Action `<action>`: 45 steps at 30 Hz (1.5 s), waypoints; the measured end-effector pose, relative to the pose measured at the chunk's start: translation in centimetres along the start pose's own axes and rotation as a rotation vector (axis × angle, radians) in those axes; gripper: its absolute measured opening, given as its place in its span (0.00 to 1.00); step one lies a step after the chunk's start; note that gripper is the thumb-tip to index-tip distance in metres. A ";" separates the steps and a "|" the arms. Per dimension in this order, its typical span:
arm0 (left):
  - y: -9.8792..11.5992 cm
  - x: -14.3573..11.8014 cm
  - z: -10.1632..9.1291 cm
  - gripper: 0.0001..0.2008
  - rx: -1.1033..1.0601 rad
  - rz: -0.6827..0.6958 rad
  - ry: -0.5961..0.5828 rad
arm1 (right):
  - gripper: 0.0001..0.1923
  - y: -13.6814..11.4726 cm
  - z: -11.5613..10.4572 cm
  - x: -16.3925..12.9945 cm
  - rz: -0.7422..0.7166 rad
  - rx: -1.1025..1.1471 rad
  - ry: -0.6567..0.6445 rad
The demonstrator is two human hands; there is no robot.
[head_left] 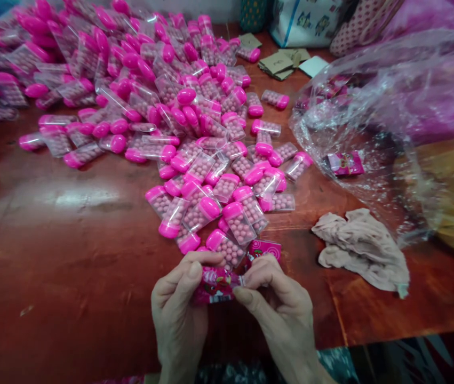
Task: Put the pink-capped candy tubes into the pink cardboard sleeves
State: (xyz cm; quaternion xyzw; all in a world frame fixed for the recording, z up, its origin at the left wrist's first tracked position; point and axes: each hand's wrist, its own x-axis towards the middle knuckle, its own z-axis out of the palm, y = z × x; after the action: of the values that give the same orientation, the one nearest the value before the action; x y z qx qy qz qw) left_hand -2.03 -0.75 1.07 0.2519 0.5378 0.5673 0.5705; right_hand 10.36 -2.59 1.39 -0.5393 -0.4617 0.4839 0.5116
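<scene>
Pink-capped clear boxes (130,96) of small beads, heaped across the left and middle of a red-brown table (50,256), thinning toward the near edge. Nearest box (225,247) lying just beyond the hands, touching the heap's front.

Left hand (178,309) at bottom centre, thumb and fingers curled and pinched on the left end of a pink sticker (215,285) printed with a cartoon figure. Right hand (278,304) just beside it, fingers likewise bent, nipping the sticker's right end. Sticker held between both hands, above the table's near edge, slightly crumpled. Second pink sticker (264,248) flat on the table just behind the right hand's knuckles.

Beige cloth (365,248) bunched on the table to the right, apart from the hands. Beyond it, a large clear plastic bag (390,106) lying open, with a pink sticker sheet (345,162) inside. Cardboard scraps (278,64) near the far edge, beside patterned bags (307,21).
</scene>
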 end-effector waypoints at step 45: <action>-0.2 0.4 -3.6 0.06 0.320 0.632 0.003 | 0.06 -1.0 1.7 1.7 0.167 -0.053 -0.060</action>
State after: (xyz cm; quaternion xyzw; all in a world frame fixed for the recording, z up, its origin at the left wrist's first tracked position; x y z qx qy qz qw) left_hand -5.27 -1.55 -0.26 0.4911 0.5163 0.6246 0.3194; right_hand 8.87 -0.63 2.33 -0.5744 -0.4429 0.5284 0.4412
